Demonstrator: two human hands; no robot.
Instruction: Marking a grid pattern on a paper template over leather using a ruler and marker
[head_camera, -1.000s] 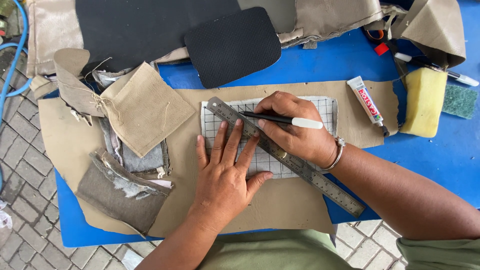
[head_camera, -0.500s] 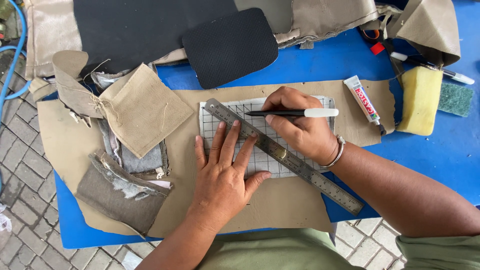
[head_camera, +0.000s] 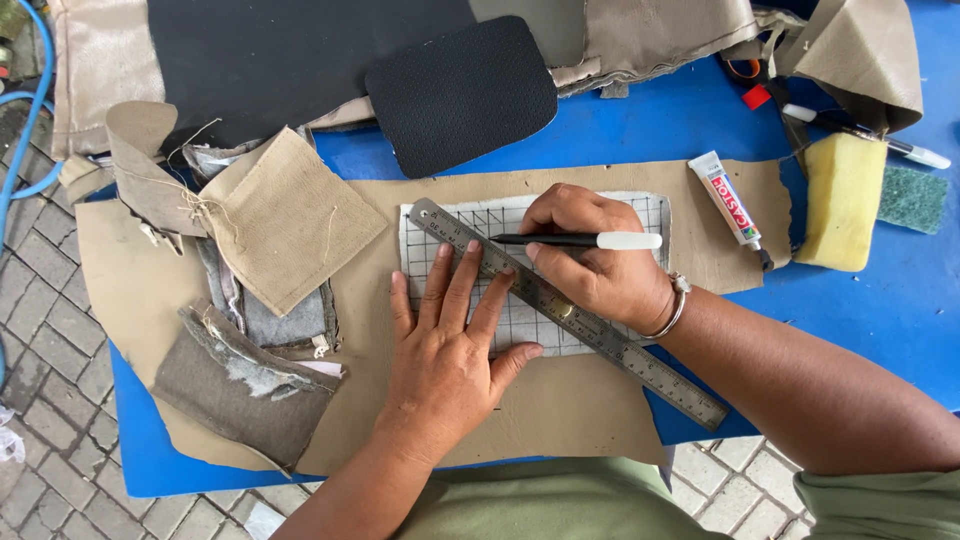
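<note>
left hand lies flat, fingers spread, pinning the steel ruler, long axis ten to four o'clock, on the gridded patch; right hand pinches a pen pointing nine o'clock

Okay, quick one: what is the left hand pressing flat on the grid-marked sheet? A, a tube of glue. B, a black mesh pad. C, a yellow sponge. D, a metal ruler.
D: the left hand lies with its fingers spread on the metal ruler, which runs slantwise across the grid-marked sheet.
</note>
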